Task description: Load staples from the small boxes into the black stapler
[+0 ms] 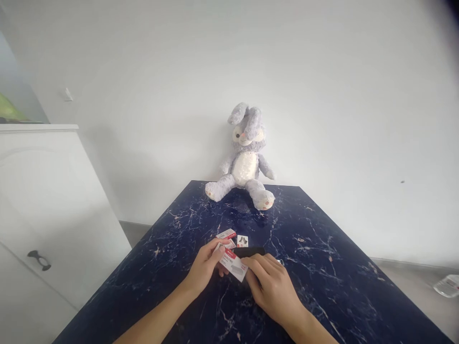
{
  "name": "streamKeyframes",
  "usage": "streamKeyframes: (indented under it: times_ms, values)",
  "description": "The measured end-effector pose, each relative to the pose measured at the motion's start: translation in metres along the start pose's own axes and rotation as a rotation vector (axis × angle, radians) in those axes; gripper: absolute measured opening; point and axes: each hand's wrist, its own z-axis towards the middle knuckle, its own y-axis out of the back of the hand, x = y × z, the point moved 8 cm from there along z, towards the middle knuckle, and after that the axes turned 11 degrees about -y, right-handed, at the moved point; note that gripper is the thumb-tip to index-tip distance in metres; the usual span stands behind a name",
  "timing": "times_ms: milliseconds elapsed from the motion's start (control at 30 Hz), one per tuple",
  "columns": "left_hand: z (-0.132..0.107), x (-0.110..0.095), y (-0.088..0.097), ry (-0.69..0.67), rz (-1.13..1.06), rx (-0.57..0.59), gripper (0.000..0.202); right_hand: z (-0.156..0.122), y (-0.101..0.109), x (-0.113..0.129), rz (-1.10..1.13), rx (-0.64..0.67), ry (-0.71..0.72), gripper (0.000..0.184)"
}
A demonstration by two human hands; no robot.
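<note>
A small white-and-red staple box (234, 265) with printed lettering is held tilted above the table. My left hand (206, 262) pinches its upper left end between thumb and fingers. At the other end, the fingers of my right hand (268, 282) are closed against the box's right corner. Just behind the hands lies a black object (249, 251), possibly a stapler, partly covered by my right hand. Another white-and-red box (226, 233) sits beyond my left fingers. Beside it is a small white box (243, 241) with a dark picture on it.
The dark blue marbled table (172, 282) reaches to the wall. A grey plush rabbit (245, 167) sits at its far edge. To the left stands a white cabinet (46, 200) with a dark handle. A clear plastic container (447, 285) lies on the floor at right.
</note>
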Motion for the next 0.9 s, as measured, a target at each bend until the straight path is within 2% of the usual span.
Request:
streamKeyframes:
  times_ms: [200,333,433,500,567,633,700,800,900]
  values:
    - [0.001,0.002,0.009,-0.024,0.109,-0.112,0.049,-0.005,0.0,-0.001,0.037,0.018,0.015,0.027]
    - [0.002,0.005,0.011,0.01,0.114,-0.125,0.05,-0.005,0.002,0.0,0.088,0.032,0.002,0.026]
    - [-0.001,0.001,-0.002,0.041,-0.081,-0.072,0.054,-0.005,0.006,0.0,0.112,-0.005,-0.012,0.024]
    - [-0.006,-0.008,-0.015,0.018,-0.173,0.001,0.059,-0.006,0.009,-0.001,0.129,-0.047,-0.039,0.025]
    - [-0.011,-0.019,-0.027,-0.02,-0.178,0.065,0.066,-0.007,0.011,0.002,0.144,-0.06,-0.052,0.028]
    - [-0.014,-0.025,-0.033,-0.032,-0.167,0.082,0.073,-0.009,0.01,0.01,0.146,-0.024,-0.006,0.034]
    - [-0.015,-0.027,-0.033,-0.033,-0.165,0.048,0.073,-0.01,0.009,0.02,0.156,0.036,0.075,0.041]
    - [-0.015,-0.022,-0.026,-0.015,-0.107,0.011,0.061,-0.01,0.009,0.028,0.177,0.077,0.135,0.044]
    - [-0.017,-0.013,-0.028,0.026,0.04,0.09,0.052,-0.007,0.008,0.023,0.134,0.043,0.109,0.039]
